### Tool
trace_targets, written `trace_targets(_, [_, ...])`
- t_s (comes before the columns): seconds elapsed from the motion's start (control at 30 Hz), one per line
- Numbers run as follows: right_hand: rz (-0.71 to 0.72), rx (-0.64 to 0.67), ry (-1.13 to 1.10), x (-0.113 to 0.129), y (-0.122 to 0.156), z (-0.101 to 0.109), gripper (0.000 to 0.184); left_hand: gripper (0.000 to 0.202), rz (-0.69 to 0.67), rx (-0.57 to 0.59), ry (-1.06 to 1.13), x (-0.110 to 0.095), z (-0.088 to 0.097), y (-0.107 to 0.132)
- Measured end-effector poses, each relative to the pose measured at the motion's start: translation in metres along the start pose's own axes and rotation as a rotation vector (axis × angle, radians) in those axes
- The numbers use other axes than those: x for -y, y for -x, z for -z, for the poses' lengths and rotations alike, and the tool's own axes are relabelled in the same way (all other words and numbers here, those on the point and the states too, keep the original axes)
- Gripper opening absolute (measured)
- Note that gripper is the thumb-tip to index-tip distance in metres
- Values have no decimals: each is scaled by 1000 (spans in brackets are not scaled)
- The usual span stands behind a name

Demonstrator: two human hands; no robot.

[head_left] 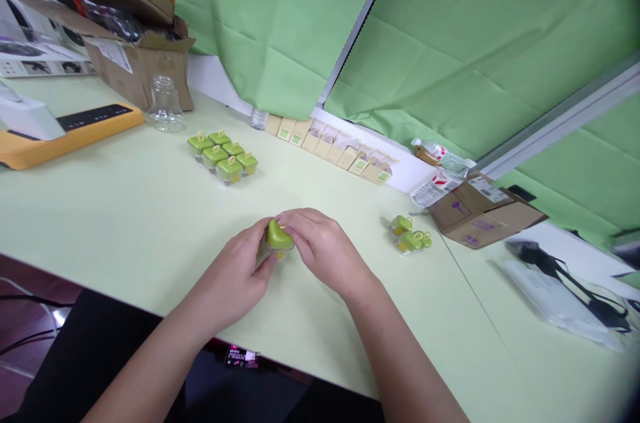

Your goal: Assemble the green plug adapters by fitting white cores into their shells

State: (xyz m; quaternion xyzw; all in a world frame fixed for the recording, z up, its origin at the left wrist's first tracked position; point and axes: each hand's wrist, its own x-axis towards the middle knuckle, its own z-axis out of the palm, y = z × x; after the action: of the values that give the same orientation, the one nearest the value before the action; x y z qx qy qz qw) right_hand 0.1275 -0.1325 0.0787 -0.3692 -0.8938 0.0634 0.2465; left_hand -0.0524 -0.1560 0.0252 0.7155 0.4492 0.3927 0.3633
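Between my two hands sits a small clear container with a green lid (280,236), just above or on the table near its front edge. The lid looks tilted on the clear cup, and a little yellow shows inside. My left hand (245,266) is closed around the container's left side, thumb at the front. From the right, my right hand (317,243) grips the lid, its fingertips over the top and partly hidden. Several similar green-lidded containers (230,168) with looped tops stand grouped to the left. Three more green-lidded containers (411,240) stand to the right.
A row of small beige boxes (327,145) lines the back edge. At left are a clear glass jar (165,106), an orange power strip (95,133) and cardboard boxes (140,66). To the right are a cardboard box (487,213), plastic bottles (440,190) and black cables (570,276).
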Motion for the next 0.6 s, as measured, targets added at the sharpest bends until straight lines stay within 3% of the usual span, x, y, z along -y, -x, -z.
trace_targets(0.43, [59, -5, 31, 1, 0, 1, 22, 43, 46, -23, -15, -2, 1, 0])
trace_targets(0.6, [-46, 50, -16, 5, -1, 0, 22, 41, 61, -9, -14, -2, 1, 1])
